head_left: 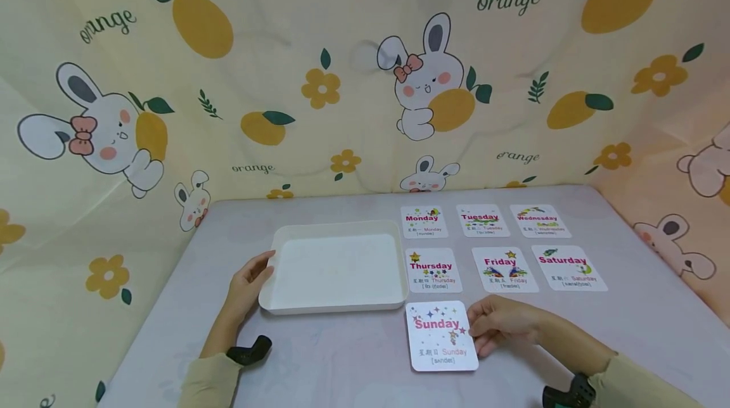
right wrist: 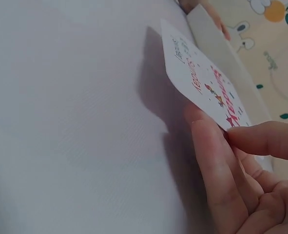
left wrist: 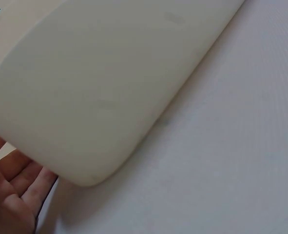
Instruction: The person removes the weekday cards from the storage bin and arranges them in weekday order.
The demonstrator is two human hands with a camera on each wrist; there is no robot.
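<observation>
1. On the grey table, the person's right hand pinches the right edge of the Sunday card. In the right wrist view the thumb lies on top and the fingers are underneath, closed on the card, which is lifted and tilted away from the table.
2. Beside it, the left hand rests against the left wall of the white tray, with the fingers quite straight along the rim. The left wrist view shows only the fingertips near the tray corner, so I cannot tell more about how they lie.
3. Behind the Sunday card lie six other cards flat in two rows: Monday, Tuesday, Wednesday, then Thursday, Friday, Saturday.
4. To do this step well, I think the pinch should stay firm but light, so the thin card does not bend, and the left hand should keep the tray from sliding.
</observation>
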